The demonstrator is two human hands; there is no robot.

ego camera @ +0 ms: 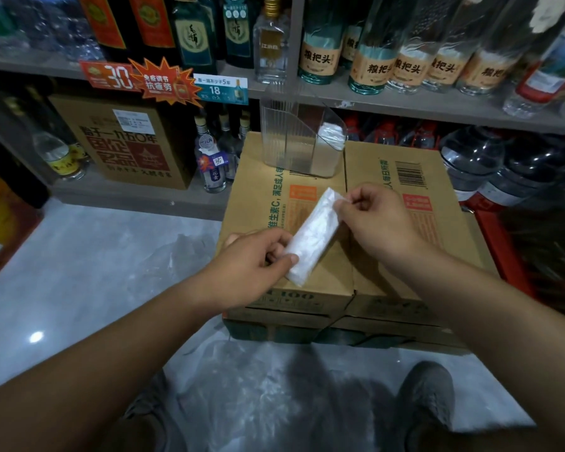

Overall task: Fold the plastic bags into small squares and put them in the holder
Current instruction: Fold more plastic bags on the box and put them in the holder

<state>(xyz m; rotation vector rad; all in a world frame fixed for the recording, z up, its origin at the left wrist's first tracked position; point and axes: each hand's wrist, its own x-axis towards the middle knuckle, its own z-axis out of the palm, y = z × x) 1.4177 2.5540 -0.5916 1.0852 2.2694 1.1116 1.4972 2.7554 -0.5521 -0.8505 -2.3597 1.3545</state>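
The left hand (258,259) pinches the near end and the right hand (375,216) the far corner of the folded bag strip (313,236) over the cartons (258,197), so bring end to end squarely before creasing.

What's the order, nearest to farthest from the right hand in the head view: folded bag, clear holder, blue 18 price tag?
1. folded bag: its far end pinched by the right hand.
2. clear holder: beyond the hand, at the back of the cardboard box.
3. blue 18 price tag: on the shelf edge, farther back and left.
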